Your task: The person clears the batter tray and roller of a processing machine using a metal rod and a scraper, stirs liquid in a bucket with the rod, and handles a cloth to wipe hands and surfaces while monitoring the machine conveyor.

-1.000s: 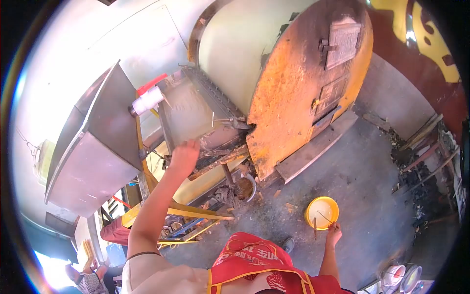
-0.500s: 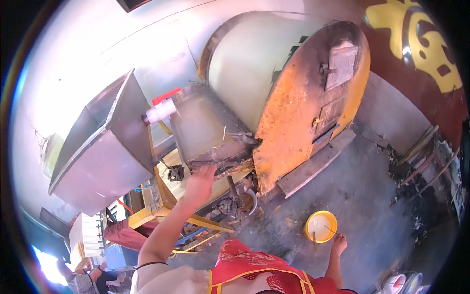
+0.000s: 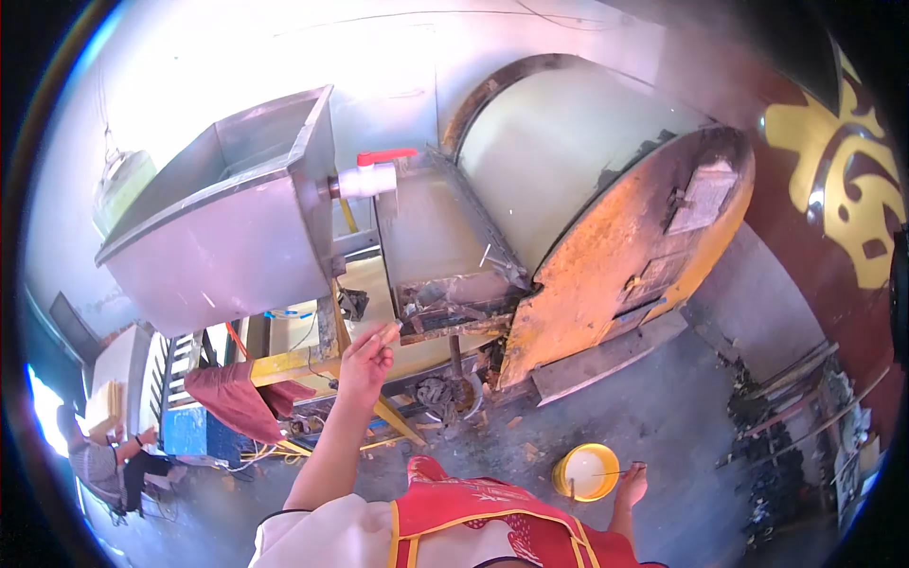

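A yellow bucket point(image 3: 586, 473) with whitish liquid inside is low on the right. My right hand point(image 3: 632, 485) is closed on its thin wire handle. My left hand point(image 3: 367, 364) is raised, fingers curled together, close to the near corner of the metal tray point(image 3: 431, 227). Whatever those fingers may hold is too small to make out. Above the left hand, a white valve point(image 3: 367, 180) with a red lever juts from a large steel tank point(image 3: 227, 227) toward the tray.
A big orange-fronted drum stove point(image 3: 606, 275) with metal doors stands ahead to the right. A maroon cloth point(image 3: 241, 398) hangs over a yellow frame point(image 3: 284, 367). A person point(image 3: 109, 464) sits at far left. Charred debris point(image 3: 795, 454) lies along the right.
My left hand has drawn off the tray's front edge, its fingers now curled. My right hand and the bucket have shifted slightly left and lower in view. The whole view has turned.
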Motion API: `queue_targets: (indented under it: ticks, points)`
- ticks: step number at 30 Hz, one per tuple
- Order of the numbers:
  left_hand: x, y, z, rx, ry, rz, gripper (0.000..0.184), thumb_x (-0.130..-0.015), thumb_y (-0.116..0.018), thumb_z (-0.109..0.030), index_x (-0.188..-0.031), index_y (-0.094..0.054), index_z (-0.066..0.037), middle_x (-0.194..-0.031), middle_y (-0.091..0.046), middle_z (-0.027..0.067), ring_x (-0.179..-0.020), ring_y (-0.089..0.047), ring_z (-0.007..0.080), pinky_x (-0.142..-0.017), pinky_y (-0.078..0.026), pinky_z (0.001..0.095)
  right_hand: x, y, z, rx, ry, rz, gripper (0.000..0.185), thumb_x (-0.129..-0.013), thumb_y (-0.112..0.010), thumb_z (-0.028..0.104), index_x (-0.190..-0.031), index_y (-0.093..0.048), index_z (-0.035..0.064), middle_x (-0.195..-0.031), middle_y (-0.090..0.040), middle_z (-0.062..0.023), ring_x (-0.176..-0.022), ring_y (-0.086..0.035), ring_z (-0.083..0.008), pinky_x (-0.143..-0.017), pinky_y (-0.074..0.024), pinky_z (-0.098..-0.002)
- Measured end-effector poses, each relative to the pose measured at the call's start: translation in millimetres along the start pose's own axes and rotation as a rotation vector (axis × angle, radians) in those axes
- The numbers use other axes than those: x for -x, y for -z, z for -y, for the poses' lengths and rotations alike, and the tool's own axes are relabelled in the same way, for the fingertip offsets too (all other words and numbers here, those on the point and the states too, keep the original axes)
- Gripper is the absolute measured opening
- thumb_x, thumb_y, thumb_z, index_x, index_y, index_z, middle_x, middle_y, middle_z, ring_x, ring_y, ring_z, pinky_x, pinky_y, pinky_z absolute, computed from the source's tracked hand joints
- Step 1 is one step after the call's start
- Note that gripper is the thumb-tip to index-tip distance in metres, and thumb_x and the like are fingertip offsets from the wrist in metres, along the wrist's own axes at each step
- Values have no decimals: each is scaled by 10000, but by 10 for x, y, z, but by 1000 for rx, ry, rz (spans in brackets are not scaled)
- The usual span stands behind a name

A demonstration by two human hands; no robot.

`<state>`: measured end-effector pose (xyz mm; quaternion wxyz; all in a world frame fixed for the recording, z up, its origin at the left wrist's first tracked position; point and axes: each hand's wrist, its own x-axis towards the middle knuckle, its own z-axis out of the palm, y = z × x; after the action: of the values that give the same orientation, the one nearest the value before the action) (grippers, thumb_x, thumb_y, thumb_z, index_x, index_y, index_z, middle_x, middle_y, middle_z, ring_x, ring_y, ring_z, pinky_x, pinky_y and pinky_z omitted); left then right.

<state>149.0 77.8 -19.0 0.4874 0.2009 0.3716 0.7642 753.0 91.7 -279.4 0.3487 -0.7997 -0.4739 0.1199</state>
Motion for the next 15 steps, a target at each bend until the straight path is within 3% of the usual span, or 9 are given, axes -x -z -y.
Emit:
queue_targets:
  ticks: [8,9,10,15]
  points:
    - [81,297,113,193,51,-95,166,-938,-571,-43,-1102,-554,-53,-1052,-686,157,-834,-690,212,-701,-587,308,-148,-208,384,-172,126,58,259,-983,-530,244,-898,-627,19,-687,-667,-139,-581,-663,-224,-558,-499,-388]
    - [65,287,123,204,49,-100,166,-938,-571,-43,-1102,-554,-53,-1052,-686,157,-834,-690,212,-701,-587,308,-158,-237,439,-225,106,86,252,-979,-538,232,-885,-620,13,-677,-660,-140,-571,-656,-219,-556,-497,-387]
    - [41,262,131,224,48,-86,170,-933,-574,-42,-1101,-551,-64,-1053,-683,156,-844,-692,224,-707,-586,313,-86,-163,685,-159,161,46,236,-983,-541,190,-821,-598,28,-605,-587,-61,-517,-580,-148,-491,-476,-323]
    - [-68,101,158,236,34,-84,198,-935,-568,-40,-1128,-549,-79,-1063,-673,158,-864,-691,236,-736,-582,325,35,-62,1145,-243,229,85,265,-1002,-519,192,-816,-591,18,-612,-593,-67,-514,-578,-137,-479,-476,-303]
